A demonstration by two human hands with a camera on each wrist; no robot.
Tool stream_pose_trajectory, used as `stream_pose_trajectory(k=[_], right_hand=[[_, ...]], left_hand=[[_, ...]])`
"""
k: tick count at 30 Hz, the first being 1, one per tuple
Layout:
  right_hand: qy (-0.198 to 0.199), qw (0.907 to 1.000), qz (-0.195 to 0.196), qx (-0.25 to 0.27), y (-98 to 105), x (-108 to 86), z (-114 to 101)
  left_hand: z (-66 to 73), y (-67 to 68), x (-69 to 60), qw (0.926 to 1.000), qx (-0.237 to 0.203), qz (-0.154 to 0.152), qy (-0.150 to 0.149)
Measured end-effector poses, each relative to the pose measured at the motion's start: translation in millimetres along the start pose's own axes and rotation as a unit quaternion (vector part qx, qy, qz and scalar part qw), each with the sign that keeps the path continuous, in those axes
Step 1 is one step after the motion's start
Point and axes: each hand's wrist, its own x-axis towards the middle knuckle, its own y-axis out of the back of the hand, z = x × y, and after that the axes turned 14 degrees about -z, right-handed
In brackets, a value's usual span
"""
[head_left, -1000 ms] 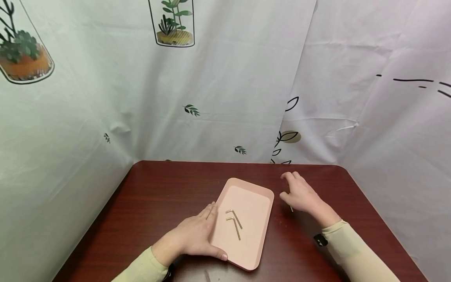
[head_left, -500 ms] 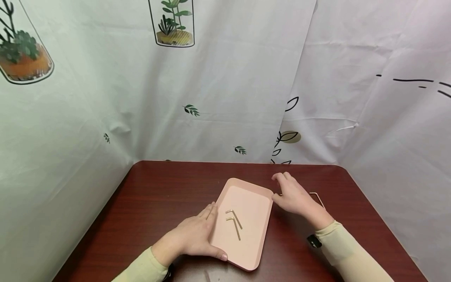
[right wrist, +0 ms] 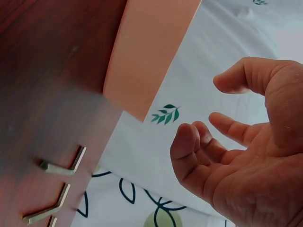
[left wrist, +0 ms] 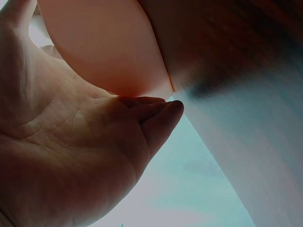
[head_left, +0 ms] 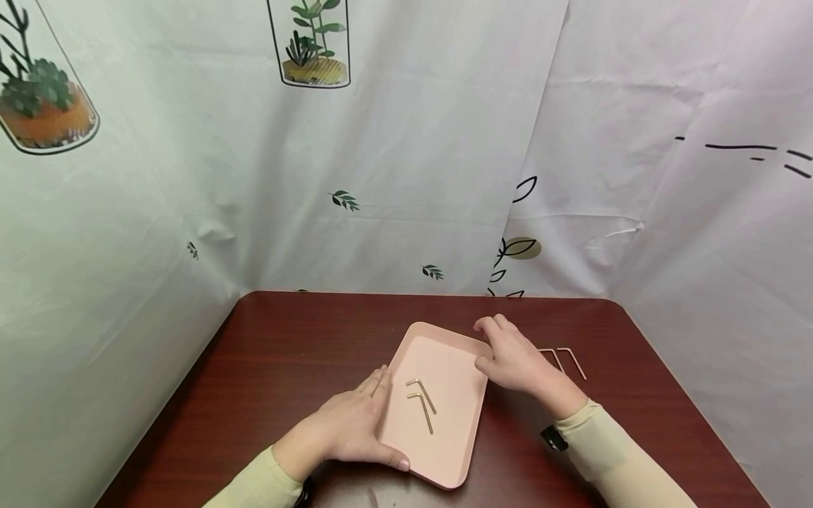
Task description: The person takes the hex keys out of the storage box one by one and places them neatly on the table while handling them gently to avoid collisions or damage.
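Observation:
A pale pink tray [head_left: 444,441] lies at a slant on the table, with two gold-toned L-shaped hex keys [head_left: 427,415] inside. My left hand [head_left: 352,423] rests along the tray's left side, fingers straight and thumb at the near corner; the left wrist view shows its fingertips [left wrist: 173,111] against the tray wall. Over the tray's far right corner hovers my right hand [head_left: 511,360]. Its fingers are loosely bent with nothing between them in the right wrist view, apart from the tray there. More hex keys [right wrist: 66,165] lie on the table just right of the tray, partly hidden by that hand.
The dark red-brown table [head_left: 305,339] has rounded far corners. White patterned cloth [head_left: 406,176] hangs behind it and on both sides. A small dark mark [head_left: 372,497] shows at the near edge.
My right hand has moved left, from beside the tray to its far right corner. Two hex keys on the table have come into view behind it. My left hand and the tray stay put.

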Motion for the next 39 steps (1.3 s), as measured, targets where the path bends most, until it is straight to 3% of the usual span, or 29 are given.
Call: stream_pose_trajectory(k=[22,34,39], right_hand=[[0.006,0.999,-0.045,-0.001,-23,8.2,-31],[0.07,0.9961,-0.039,-0.036,-37,13.1,-41],[0.075,0.9953,-0.055,-0.03,-43,14.0,-46]], left_hand=[[0.5,-0.9,-0.5,1.0,0.001,-0.003,0.004],[0.3,-0.1,-0.4,1.0,0.0,-0.005,0.006],[-0.1,0.0,-0.2,1.0,0.003,-0.004,0.005]])
